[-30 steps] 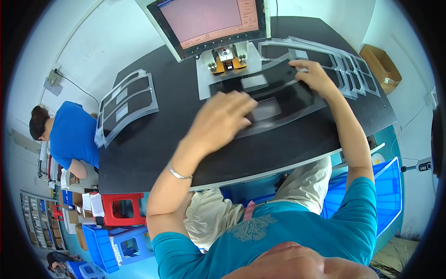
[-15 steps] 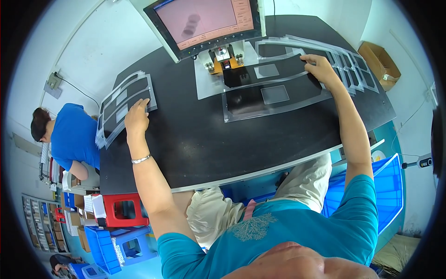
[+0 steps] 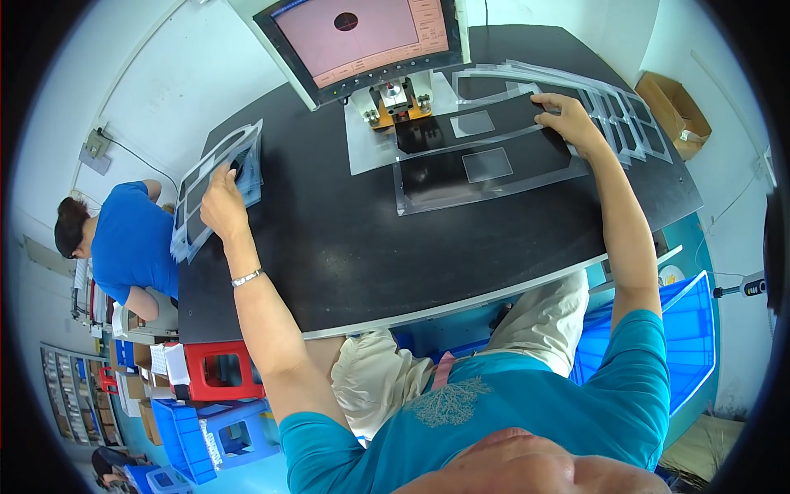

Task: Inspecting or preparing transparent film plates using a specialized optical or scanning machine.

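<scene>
My left hand (image 3: 224, 202) pinches the right edge of a clear plastic sheet from the stack of sheets (image 3: 191, 185) at the left, and that edge is raised and bent. My right hand (image 3: 568, 122) holds the right end of a black sheet with a clear border (image 3: 432, 136). That sheet's left part lies beneath the machine head (image 3: 397, 103), and a small clear rectangle (image 3: 471, 123) shows in it. Nearer to me, a second sheet panel (image 3: 436, 185) bears a similar clear rectangle (image 3: 487, 165).
Behind the machine head a monitor (image 3: 362, 41) shows a dark round spot. More clear-framed sheets (image 3: 621, 123) fan out at the right of the black table (image 3: 346, 255). A cardboard box (image 3: 671, 111) and a blue crate (image 3: 658, 337) stand to the right. Another person (image 3: 132, 239) bends over at the left.
My left hand has moved left and lifted the edge of a sheet on the left stack. The monitor's blurred dark smear has become one round spot. My right hand has hardly moved.
</scene>
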Demonstrator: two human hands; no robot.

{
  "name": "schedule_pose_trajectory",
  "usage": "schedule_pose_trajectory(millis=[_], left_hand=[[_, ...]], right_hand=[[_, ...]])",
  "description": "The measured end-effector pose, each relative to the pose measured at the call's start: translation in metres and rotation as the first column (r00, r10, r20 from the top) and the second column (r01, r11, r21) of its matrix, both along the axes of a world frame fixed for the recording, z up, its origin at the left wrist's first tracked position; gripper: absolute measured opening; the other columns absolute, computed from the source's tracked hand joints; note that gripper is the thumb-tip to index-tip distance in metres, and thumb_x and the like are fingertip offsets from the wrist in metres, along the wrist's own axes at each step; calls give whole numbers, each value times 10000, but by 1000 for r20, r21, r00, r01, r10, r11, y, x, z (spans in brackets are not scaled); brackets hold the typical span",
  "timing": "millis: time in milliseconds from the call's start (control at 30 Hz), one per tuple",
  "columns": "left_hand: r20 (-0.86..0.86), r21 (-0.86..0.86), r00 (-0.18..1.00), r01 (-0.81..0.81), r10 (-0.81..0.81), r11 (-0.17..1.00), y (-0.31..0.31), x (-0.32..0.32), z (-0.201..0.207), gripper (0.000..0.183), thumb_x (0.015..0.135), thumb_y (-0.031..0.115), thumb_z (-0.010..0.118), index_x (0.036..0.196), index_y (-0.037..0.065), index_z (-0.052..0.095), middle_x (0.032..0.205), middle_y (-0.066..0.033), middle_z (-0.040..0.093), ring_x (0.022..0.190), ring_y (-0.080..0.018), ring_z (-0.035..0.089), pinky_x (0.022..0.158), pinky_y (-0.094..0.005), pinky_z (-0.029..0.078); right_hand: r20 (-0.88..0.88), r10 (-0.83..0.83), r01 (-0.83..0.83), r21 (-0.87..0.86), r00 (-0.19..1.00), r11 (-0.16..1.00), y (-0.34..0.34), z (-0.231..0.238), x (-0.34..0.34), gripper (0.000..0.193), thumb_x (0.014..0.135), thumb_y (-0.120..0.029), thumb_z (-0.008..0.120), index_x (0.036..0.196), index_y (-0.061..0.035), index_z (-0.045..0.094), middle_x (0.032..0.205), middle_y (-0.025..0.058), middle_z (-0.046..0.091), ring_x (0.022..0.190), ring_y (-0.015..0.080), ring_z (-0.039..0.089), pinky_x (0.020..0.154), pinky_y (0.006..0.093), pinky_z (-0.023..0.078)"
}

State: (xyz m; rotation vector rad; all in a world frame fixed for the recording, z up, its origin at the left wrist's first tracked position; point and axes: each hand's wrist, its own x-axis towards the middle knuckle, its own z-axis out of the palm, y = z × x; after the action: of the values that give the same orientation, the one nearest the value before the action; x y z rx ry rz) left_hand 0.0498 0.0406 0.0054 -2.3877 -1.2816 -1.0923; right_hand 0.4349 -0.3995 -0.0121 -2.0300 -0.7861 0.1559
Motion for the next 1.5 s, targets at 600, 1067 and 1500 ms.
schedule_pose_trajectory(millis=[600, 1067, 1500], left_hand=[[-117, -187, 987, 88, -111, 978, -14, 3, 9, 105, 920, 194, 673, 968, 165, 761, 942, -97, 749, 896, -328, 710, 757, -440, 551], [73, 232, 955, 263, -286, 937, -9, 7, -4, 177, 956, 181, 652, 1128, 160, 688, 1099, -16, 726, 981, -255, 691, 788, -382, 545], [56, 69, 939, 337, -341, 939, -3, 14, -14, 156, 938, 151, 666, 1090, 134, 697, 958, -46, 734, 903, -256, 681, 770, -390, 542]], right_hand=[[263, -195, 205, -13, 945, 979, 8, -17, 14, 523, 812, -193, 687, 1313, -50, 644, 1294, 162, 671, 1241, 302, 616, 1059, 382, 463], [250, -267, 256, 78, 931, 964, 13, -22, 15, 516, 810, -189, 691, 1309, -67, 653, 1283, 178, 672, 1247, 310, 610, 1061, 392, 464], [402, -399, 379, 131, 824, 916, 26, -30, 25, 514, 840, -205, 696, 1333, -72, 636, 1305, 190, 650, 1233, 327, 607, 1055, 400, 459]])
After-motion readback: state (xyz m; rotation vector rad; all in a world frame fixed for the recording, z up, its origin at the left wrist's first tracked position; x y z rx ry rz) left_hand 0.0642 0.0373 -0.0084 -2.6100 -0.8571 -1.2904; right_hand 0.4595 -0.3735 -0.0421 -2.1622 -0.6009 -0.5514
